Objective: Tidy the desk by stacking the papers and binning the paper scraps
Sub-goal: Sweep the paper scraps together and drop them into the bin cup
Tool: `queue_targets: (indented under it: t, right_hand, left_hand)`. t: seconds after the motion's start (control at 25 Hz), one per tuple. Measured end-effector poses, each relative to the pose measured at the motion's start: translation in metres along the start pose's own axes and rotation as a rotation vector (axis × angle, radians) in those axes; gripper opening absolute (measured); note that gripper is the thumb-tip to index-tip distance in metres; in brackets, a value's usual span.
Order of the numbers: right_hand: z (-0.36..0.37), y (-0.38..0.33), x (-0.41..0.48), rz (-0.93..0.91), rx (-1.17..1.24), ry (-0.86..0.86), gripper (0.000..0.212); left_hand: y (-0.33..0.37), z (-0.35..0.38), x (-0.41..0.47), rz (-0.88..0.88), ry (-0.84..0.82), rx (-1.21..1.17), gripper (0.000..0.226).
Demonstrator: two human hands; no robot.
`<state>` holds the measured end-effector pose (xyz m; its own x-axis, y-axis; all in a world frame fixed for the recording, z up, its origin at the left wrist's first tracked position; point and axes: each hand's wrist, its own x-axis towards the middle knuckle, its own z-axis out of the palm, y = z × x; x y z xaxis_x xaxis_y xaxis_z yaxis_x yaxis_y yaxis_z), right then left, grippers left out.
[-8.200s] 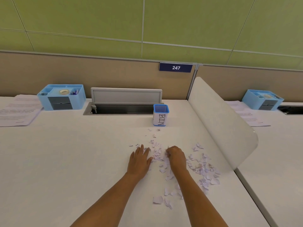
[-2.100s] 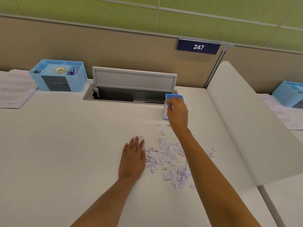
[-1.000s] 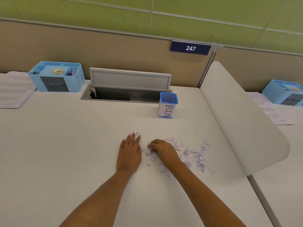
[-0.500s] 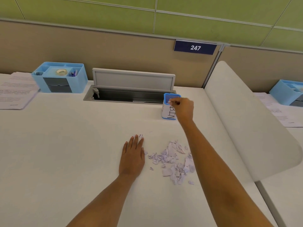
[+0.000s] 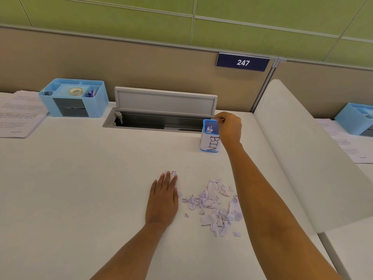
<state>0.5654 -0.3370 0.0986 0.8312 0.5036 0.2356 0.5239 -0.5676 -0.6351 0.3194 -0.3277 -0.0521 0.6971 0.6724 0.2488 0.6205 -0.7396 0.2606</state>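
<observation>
– Since the paper scraps are torn bits of printed sheet, they weigh next to nothing, crumple at a touch and drift on any draught; how does one take them?
– By a fingertip pinch on a small clump, or raked together against a flat palm. They lie loose on the desk, just right of the left hand, which rests palm down, fingers straight and pressed together; one stray scrap lies at its fingertips
– And the right hand?
– Up at the rim of the bin, thumb and forefinger drawn together over the opening. Whether a scrap sits between them cannot be told
– The bin itself?
– Small, light, upright, likely to tip if knocked; the right forearm passes just beside the pile, so a careless return could scatter it
– What else is about?
– An open cable tray just behind the bin could swallow a dropped scrap. The curved divider hems in the right side. The papers lie far left beside a blue organiser; thin, floppy sheets, best slid and squared by their edges
</observation>
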Motion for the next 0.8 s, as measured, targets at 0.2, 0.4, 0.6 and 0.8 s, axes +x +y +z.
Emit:
queue_targets:
  t: [0.2,0.4,0.6,0.8]
  right_hand:
    - [-0.012,0.046,-0.050,0.038,0.234,0.271,0.018]
    - [-0.017,0.122,-0.108,0.179,0.206,0.309,0.020]
    - [-0.021,0.175,-0.138,0.374,-0.141,0.202,0.042]
    - [0.008,0.151,-0.149,0.270,-0.188,0.007,0.052]
  left_hand:
    - [0.001,-0.002,-0.001,-0.010,-0.002,0.000,0.051]
    - [0.001,-0.004,-0.002,-0.006,0.001,-0.010,0.052]
    - [0.002,-0.006,-0.002,-0.006,-0.004,-0.018,0.052]
    - [0.003,-0.007,-0.002,-0.006,-0.007,-0.027,0.051]
